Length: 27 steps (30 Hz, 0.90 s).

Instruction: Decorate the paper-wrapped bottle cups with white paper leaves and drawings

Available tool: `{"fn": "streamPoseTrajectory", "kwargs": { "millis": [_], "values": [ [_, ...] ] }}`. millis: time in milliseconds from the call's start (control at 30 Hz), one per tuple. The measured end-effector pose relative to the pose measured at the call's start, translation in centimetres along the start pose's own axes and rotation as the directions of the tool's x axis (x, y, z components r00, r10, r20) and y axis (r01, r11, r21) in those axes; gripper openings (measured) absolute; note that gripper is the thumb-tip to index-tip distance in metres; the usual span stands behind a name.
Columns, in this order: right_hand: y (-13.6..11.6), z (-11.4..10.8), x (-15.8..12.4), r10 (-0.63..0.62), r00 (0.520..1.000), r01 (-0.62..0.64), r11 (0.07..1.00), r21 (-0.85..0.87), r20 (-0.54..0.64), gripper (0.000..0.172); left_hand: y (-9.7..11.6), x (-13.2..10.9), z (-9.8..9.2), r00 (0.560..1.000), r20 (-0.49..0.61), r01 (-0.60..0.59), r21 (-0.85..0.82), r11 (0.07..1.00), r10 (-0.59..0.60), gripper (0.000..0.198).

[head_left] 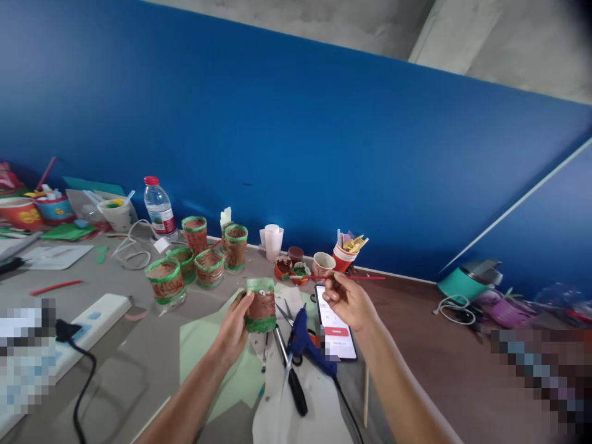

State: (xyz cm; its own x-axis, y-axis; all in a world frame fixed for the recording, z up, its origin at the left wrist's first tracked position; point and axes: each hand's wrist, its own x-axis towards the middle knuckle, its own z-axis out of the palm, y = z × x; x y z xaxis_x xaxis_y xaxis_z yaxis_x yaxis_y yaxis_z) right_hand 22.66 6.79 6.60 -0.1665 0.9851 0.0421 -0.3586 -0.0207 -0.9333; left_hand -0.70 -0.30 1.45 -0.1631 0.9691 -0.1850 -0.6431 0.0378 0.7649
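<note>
My left hand (232, 327) grips a small painted jar (261, 305), brown in the middle with green bands at both ends. In my right hand (348, 300), the fingers pinch a thin red paintbrush (367, 277), held nearly level and pointing left. The brush's far end is near a small cup of green paint (300, 271); whether it touches the paint I cannot tell. Beside that cup sits another with dark red-brown paint (283, 269). Below the hands lie a blue glue gun (300, 333), scissors (287, 313) and a black-handled tool (296, 391).
Several brown-and-green painted jars (164, 280) stand at the left back, near a water bottle (160, 209). A lit phone (340, 342) lies under my right hand. A white cup (322, 264) and a cutlery cup (343, 258) stand behind. A power strip (108, 311) lies left.
</note>
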Motion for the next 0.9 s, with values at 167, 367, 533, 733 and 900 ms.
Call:
{"fn": "streamPoseTrajectory", "kwargs": {
  "millis": [167, 367, 533, 733, 900],
  "values": [
    [0.4, 1.3, -1.3, 0.057, 0.998, -0.061, 0.982, 0.181, 0.03, 0.013, 0.0, -0.2, 0.1, 1.0, -0.003, 0.008, 0.012, 1.0, -0.008, 0.038],
    [0.7, 1.9, -2.3, 0.006, 0.998, -0.016, 0.987, 0.161, 0.064, 0.012, 0.0, -0.2, 0.3, 1.0, -0.02, 0.019, 0.008, 1.0, -0.018, 0.039],
    [0.7, 2.5, -3.4, -0.049, 0.996, 0.042, 0.994, 0.1, 0.073, 0.013, -0.1, -0.1, 0.2, 0.999, -0.025, 0.023, -0.006, 1.0, -0.023, 0.036],
    [0.5, 3.5, -4.3, -0.131, 0.988, 0.131, 0.991, 0.008, 0.085, 0.012, 0.0, -0.1, 0.5, 1.0, -0.026, 0.011, -0.017, 1.0, -0.011, 0.039],
    [1.0, 3.7, -4.5, -0.153, 0.982, 0.157, 0.987, -0.026, 0.115, 0.01, 0.1, -0.1, 0.5, 0.999, 0.001, 0.032, -0.007, 0.999, -0.032, 0.039]
  ]
}}
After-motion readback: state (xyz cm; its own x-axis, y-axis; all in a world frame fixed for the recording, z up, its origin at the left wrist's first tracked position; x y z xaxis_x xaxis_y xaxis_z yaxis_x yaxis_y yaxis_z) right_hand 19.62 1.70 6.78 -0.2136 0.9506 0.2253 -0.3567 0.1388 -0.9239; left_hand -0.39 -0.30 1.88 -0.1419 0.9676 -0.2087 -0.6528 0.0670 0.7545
